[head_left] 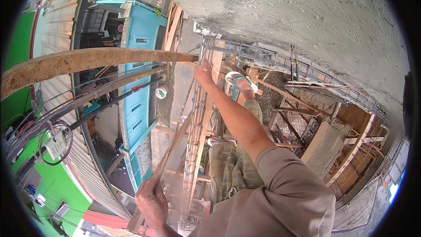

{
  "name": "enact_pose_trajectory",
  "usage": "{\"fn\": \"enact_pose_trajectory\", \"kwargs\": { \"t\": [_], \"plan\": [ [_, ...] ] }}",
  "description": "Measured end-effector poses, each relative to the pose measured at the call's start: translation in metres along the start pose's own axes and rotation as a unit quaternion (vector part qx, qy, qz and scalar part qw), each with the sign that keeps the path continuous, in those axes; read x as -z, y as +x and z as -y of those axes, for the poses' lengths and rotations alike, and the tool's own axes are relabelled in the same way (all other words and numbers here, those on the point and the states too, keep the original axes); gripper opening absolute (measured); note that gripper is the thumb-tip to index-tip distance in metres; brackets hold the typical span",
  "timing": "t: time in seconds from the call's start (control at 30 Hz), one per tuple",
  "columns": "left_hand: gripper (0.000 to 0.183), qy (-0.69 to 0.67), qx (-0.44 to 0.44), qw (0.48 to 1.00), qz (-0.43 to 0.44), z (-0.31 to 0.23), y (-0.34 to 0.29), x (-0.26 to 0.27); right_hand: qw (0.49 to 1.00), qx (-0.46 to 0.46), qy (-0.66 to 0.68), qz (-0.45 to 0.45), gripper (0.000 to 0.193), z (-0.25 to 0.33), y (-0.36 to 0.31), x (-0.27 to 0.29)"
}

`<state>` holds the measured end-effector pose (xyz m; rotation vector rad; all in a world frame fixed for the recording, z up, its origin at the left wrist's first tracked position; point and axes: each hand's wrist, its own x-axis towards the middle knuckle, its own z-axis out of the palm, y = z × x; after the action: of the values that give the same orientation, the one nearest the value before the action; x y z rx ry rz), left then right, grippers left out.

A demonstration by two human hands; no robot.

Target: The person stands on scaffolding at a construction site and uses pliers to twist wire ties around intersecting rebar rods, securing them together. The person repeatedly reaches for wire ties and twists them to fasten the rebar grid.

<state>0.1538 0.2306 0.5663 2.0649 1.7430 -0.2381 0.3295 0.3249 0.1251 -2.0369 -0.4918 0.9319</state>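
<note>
Left hand (151, 199) is clasping a long wooden batten (172, 147) running beside the steel rebar cage (193, 140), while the right hand (204, 73) is curling against the cage's far end, its exact hold remaining indeterminable.

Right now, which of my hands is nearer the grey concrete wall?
Right: your right hand is at the rebar cage, close to the wall; your left hand is lower left, farther off.

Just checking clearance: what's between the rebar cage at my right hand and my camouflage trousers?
In the head view, a long wooden board lies between the rebar cage and the camouflage trousers.
</note>
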Motion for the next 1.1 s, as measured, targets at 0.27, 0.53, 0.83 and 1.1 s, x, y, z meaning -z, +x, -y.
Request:
{"fn": "enact_pose_trajectory", "kwargs": {
  "t": [0.27, 0.53, 0.83, 1.1],
  "plan": [
    [0.019, 0.018, -0.028, 0.999, 0.027, 0.0, 0.007, -0.009, 0.993, 0.059, -0.095, -0.034, 0.017, -0.007, 0.01, -0.011],
    [0.012, 0.26, -0.135, 0.955, 0.037, -0.083, 0.07, 0.028, 0.937, 0.146, -0.277, 0.156, 0.023, -0.007, 0.063, 0.015],
    [0.004, 0.359, -0.317, 0.875, 0.073, -0.14, 0.093, 0.001, 0.996, -0.023, -0.087, -0.005, 0.036, -0.052, 0.092, 0.034],
    [0.011, 0.339, -0.37, 0.864, 0.049, -0.193, 0.172, 0.014, 0.9, -0.1, 0.329, 0.267, 0.031, 0.064, -0.012, 0.156]
  ]
}}
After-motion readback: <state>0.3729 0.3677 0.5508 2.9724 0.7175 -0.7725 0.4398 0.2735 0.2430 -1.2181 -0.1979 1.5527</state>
